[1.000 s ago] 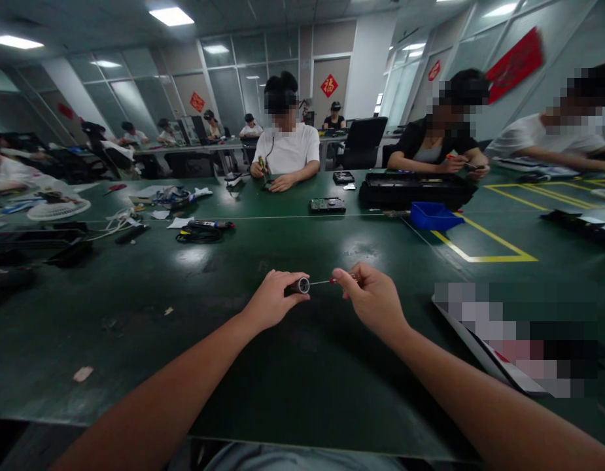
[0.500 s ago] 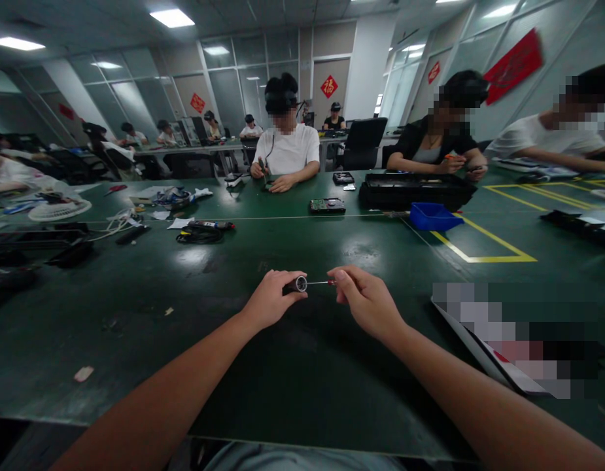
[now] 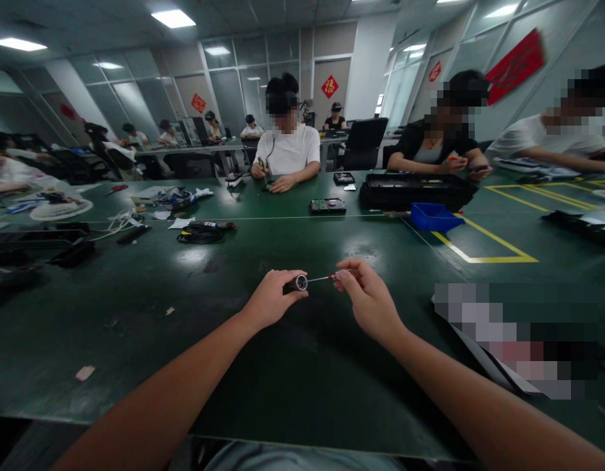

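My left hand is closed around a small dark cylinder, whose round, silver-rimmed end faces me. Between the fingers and thumb of my right hand is a thin screwdriver with a red collar; most of its handle is hidden by the fingers. Its metal shaft points left, and the tip meets the rim of the cylinder. Whether the tip sits inside the rim or only against it I cannot tell. Both hands are held above the green tabletop.
Across the table are a circuit board drive, a long black housing and a blue bin. A bundle of black cable lies at left. Papers rest by my right forearm. Co-workers sit opposite.
My right hand has shifted slightly right and its fingers have rolled upward. The screwdriver now slants, its handle end higher. My left hand and the cylinder stay in place.
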Available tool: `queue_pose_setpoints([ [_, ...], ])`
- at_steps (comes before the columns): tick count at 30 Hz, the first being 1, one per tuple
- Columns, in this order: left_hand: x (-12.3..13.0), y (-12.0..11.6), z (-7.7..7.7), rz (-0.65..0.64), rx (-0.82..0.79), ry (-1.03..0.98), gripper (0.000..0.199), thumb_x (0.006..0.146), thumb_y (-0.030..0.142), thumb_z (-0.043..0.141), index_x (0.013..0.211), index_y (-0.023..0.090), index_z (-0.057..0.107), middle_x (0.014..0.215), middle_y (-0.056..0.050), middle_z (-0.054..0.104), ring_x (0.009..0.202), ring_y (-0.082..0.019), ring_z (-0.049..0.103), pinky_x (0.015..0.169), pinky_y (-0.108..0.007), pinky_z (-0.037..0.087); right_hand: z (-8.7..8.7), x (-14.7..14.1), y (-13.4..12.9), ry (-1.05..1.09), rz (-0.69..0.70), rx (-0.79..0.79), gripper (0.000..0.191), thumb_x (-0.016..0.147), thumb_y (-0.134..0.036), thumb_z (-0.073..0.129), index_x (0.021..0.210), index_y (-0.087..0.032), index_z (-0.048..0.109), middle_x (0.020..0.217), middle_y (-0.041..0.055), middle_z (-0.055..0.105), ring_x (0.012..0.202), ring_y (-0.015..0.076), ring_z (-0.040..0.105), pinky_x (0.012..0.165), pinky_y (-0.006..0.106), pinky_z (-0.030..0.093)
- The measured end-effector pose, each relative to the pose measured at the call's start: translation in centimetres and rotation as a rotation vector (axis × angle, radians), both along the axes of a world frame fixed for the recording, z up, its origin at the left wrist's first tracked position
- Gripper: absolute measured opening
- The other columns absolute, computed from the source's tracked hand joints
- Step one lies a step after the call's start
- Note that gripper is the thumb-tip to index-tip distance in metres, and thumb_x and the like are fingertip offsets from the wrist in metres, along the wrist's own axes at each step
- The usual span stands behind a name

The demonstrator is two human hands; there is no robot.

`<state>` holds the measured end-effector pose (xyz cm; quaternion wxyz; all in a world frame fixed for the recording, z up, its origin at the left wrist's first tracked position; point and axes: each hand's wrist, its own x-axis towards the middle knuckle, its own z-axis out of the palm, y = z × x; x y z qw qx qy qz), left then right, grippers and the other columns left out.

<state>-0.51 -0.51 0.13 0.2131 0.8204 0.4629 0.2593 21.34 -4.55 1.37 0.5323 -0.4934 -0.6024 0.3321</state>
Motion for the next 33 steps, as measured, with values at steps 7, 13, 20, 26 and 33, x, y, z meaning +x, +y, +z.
queue_pose_setpoints([
  [7, 0.1, 0.0, 0.7, -0.054, 0.067, 0.061, 0.036, 0.09, 0.033, 0.071, 0.125, 0.028, 0.064, 0.114, -0.003, 0.069, 0.112, -0.025, 0.058, 0.114, -0.053, 0.03, -1.0, 0.0, 1.8, 0.467, 0.028, -0.192, 0.033, 0.085, -0.054, 0.062, 0.09, -0.021, 0.064, 0.081, 0.0039, 0.065, 0.074, 0.0189, 0.064, 0.078, 0.04, 0.057],
  [13, 0.0, 0.5, 0.2, -0.073, 0.035, 0.18, 0.036, 0.091, 0.036, 0.069, 0.125, 0.03, 0.063, 0.119, -0.003, 0.068, 0.118, -0.027, 0.055, 0.118, -0.063, 0.017, -1.5, 0.8, 2.6, 0.298, -0.116, -0.197, 0.033, 0.088, -0.054, 0.058, 0.083, -0.022, 0.061, 0.076, 0.0037, 0.063, 0.067, 0.0177, 0.061, 0.068, 0.037, 0.057],
  [20, -0.1, 0.4, 0.2, -0.052, 0.004, 0.117, 0.033, 0.091, 0.035, 0.068, 0.124, 0.029, 0.063, 0.117, -0.003, 0.068, 0.113, -0.026, 0.057, 0.115, -0.057, 0.027, -1.3, 0.2, 2.0, 0.29, -0.044, -0.11, 0.034, 0.088, -0.055, 0.06, 0.09, -0.021, 0.062, 0.081, 0.0039, 0.067, 0.074, 0.0186, 0.065, 0.074, 0.038, 0.056],
  [26, -0.1, 0.1, 0.3, -0.095, 0.001, 0.072, 0.035, 0.091, 0.034, 0.068, 0.124, 0.026, 0.064, 0.119, -0.004, 0.068, 0.111, -0.025, 0.058, 0.102, -0.043, 0.042, -1.1, 0.2, 1.6, 0.206, -0.015, -0.068, 0.033, 0.091, -0.052, 0.057, 0.095, -0.02, 0.063, 0.084, 0.0044, 0.068, 0.077, 0.0191, 0.066, 0.079, 0.039, 0.055],
  [33, -0.2, 0.0, -0.1, -0.071, -0.02, 0.023, 0.036, 0.09, 0.034, 0.068, 0.125, 0.025, 0.064, 0.12, -0.005, 0.068, 0.112, -0.025, 0.057, 0.1, -0.041, 0.045, -1.0, 0.3, 1.4, 0.146, -0.022, -0.04, 0.033, 0.092, -0.053, 0.056, 0.096, -0.021, 0.063, 0.083, 0.0044, 0.07, 0.077, 0.0199, 0.067, 0.077, 0.039, 0.055],
])
